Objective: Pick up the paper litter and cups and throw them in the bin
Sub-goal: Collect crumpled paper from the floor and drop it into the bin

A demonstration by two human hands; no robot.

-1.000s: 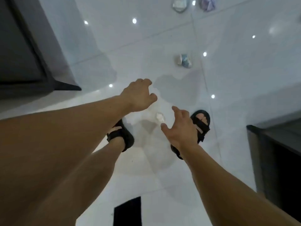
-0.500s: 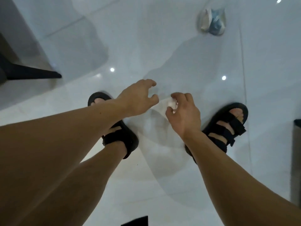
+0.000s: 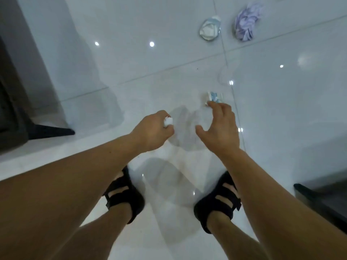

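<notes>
My left hand (image 3: 153, 131) is curled round a small white paper ball (image 3: 168, 121), which pokes out between the fingers. My right hand (image 3: 219, 129) is open with fingers spread, its fingertips just short of a crumpled blue-and-white paper scrap (image 3: 214, 96) on the white tiled floor. Farther off lie a clear plastic cup (image 3: 208, 30) with white paper in it and a crumpled lilac paper wad (image 3: 246, 22). No bin is in view.
My two feet in black sandals (image 3: 124, 196) (image 3: 218, 201) stand on the glossy floor. Dark furniture (image 3: 11, 102) with a pointed black foot stands at the left, and another dark edge (image 3: 319, 199) sits low at the right.
The small white paper ball has passed from my right hand into my left. My right hand has opened and reached forward towards the blue-and-white scrap. The view has tilted up, showing more litter.
</notes>
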